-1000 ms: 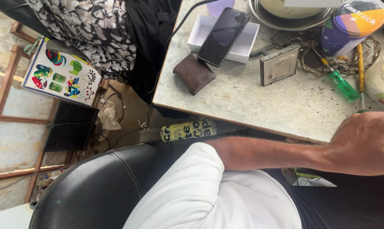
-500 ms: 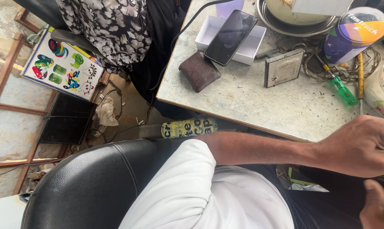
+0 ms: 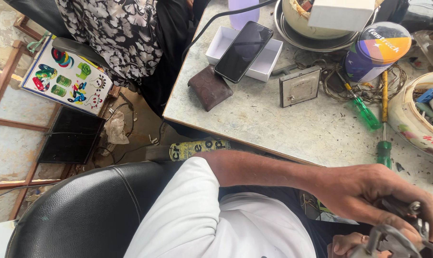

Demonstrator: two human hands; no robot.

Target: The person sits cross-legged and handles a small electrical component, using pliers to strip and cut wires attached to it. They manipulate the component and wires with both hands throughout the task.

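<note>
Down at the bench [image 3: 293, 129] edge, both hands' grip holds grey metal pliers [image 3: 393, 239] (rigid, hefty-looking): left hand [image 3: 374, 196] over them, right hand [image 3: 347, 244] below.

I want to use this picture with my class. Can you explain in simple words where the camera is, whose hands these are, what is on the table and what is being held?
The camera sits on a person's head and looks down. The left hand reaches across the body and grips a grey metal tool; the right hand is only partly seen at the bottom edge, next to it. On the table lie a brown wallet, a black phone across a white box, a small metal plate and two green-handled screwdrivers. A black chair back fills the lower left.
</note>
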